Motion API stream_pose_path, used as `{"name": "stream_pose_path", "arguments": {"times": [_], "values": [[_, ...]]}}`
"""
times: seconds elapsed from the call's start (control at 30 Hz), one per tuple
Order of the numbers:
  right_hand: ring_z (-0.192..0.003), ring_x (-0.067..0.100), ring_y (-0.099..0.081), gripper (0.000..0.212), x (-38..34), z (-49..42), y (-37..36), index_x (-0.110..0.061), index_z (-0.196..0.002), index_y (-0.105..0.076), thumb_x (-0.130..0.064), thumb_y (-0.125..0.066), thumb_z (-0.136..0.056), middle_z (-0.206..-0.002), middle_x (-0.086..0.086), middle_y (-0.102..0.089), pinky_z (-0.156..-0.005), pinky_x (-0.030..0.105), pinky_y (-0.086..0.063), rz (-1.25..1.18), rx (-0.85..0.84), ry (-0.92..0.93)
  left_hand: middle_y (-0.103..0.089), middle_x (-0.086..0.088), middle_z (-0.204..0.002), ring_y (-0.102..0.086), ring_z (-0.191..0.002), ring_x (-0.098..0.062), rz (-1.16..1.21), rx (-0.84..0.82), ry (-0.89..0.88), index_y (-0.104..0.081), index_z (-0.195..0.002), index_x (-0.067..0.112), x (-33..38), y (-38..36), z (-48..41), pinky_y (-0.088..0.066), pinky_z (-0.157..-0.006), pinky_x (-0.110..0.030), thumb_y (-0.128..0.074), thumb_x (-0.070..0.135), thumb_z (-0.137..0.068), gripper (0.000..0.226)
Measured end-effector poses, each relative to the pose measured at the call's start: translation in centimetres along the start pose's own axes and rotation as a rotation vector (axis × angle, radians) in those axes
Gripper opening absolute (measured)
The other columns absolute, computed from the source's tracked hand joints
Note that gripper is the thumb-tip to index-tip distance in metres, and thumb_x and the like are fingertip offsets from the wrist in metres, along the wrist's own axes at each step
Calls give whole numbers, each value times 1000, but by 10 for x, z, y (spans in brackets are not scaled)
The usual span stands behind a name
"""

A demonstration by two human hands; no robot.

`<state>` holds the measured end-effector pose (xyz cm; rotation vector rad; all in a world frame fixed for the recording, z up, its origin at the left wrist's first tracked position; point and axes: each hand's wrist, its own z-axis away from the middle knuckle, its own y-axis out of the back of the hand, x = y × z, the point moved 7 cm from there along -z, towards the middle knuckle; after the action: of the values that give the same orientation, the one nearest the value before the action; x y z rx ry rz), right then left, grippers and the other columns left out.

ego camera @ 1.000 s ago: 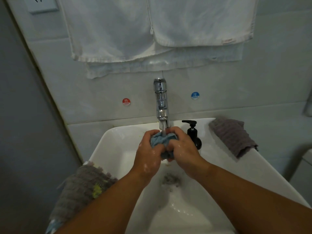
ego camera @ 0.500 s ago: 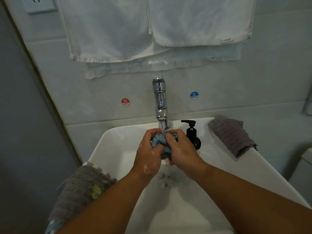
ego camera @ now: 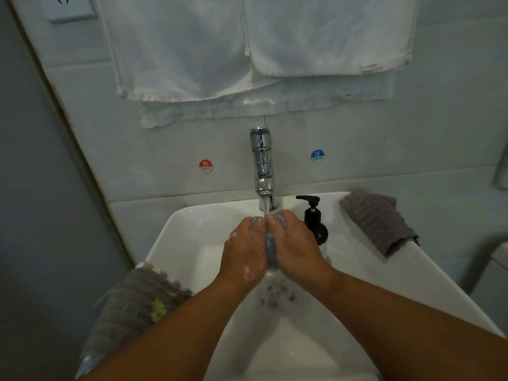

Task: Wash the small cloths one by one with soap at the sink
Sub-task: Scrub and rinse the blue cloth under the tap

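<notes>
My left hand point(ego camera: 244, 254) and my right hand point(ego camera: 295, 248) are pressed together over the white sink point(ego camera: 187, 237), both gripping a small blue cloth point(ego camera: 270, 250) squeezed between them. Water runs from the chrome tap point(ego camera: 263, 166) onto the cloth and my fingertips. Most of the cloth is hidden by my hands. Suds show on my left hand. A black soap pump bottle point(ego camera: 316, 221) stands on the rim just right of my right hand.
A grey cloth point(ego camera: 378, 221) lies on the sink's back right rim. A pile of grey cloths point(ego camera: 132, 306) hangs over the left rim. White towels point(ego camera: 247, 50) hang on the wall above the tap. Foamy water gathers at the drain point(ego camera: 276, 294).
My hands have closed tighter together round the blue cloth under the water, so less of it shows than before.
</notes>
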<state>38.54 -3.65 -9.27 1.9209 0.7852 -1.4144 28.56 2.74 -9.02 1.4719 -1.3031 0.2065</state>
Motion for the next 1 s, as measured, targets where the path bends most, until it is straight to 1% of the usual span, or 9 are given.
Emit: {"name": "stream_pose_path", "arguments": {"times": [0.07,0.17,0.27,0.37,0.47,0.63,0.8,0.87,1.0], "values": [[-67,-7,-65,30,1,0,1,-22,-89,-66,-36,-46,-107,-76,-11,-66,-64,11,-48,8,35,-22,-70,0,-113,-65,-99,-13,37,-19,82,-65,-118,19,0,-1,2,-53,-94,-29,-31,44,-109,44],[-88,7,-67,26,3,3,1,-16,-111,-65,-28,-42,-108,-97,-4,-68,-75,19,-49,103,23,-73,-68,9,-97,-64,-83,-3,160,-18,194,-62,-100,31,1,-1,7,-48,-75,-12,-29,51,-106,39],[-88,12,-67,21,1,4,2,-19,-112,-60,-31,-44,-107,-97,-3,-65,-67,17,-51,-14,6,-44,-69,4,-93,-69,-84,-11,352,6,154,-59,-95,32,3,2,9,-61,-70,-25,-37,46,-105,28],[-92,9,-66,10,-6,3,1,-28,-113,-54,-23,-52,-105,-102,-7,-62,-66,15,-57,-93,-59,1,-66,-2,-107,-68,-93,-16,463,24,164,-59,-112,24,1,4,8,-60,-64,-20,-44,31,-107,17],[-97,9,-65,25,-8,4,-4,-36,-115,-51,-15,-56,-102,-109,-9,-61,-67,16,-57,-147,-145,53,-65,4,-110,-67,-98,-14,568,99,170,-60,-110,32,-1,10,7,-57,-66,-15,-44,21,-108,20],[-111,13,-62,35,-2,6,-13,-41,-129,-42,-25,-57,-103,-127,-4,-56,-84,24,-60,11,-154,54,-64,1,-114,-65,-104,-18,742,57,222,-60,-115,33,0,9,7,-62,-79,-28,-43,9,-105,31],[-87,5,-63,14,-2,-2,15,-20,-113,-56,-30,-55,-104,-98,-4,-63,-61,4,-49,88,121,50,-64,-1,-117,-67,-102,-19,658,-88,178,-55,-126,28,4,-4,8,-60,-67,-23,-47,12,-106,26],[-77,6,-62,26,-3,-3,19,-15,-102,-62,-38,-49,-105,-85,-5,-63,-53,2,-42,157,156,28,-65,0,-115,-68,-100,-17,566,-82,157,-53,-125,28,1,-5,9,-59,-67,-20,-48,25,-107,20],[-86,12,-68,34,1,0,10,-22,-100,-63,-50,-44,-104,-91,-2,-68,-70,20,-54,59,48,-57,-64,2,-108,-64,-94,-10,272,-5,131,-53,-117,26,-3,-1,6,-51,-66,-12,-41,44,-106,24]]}}
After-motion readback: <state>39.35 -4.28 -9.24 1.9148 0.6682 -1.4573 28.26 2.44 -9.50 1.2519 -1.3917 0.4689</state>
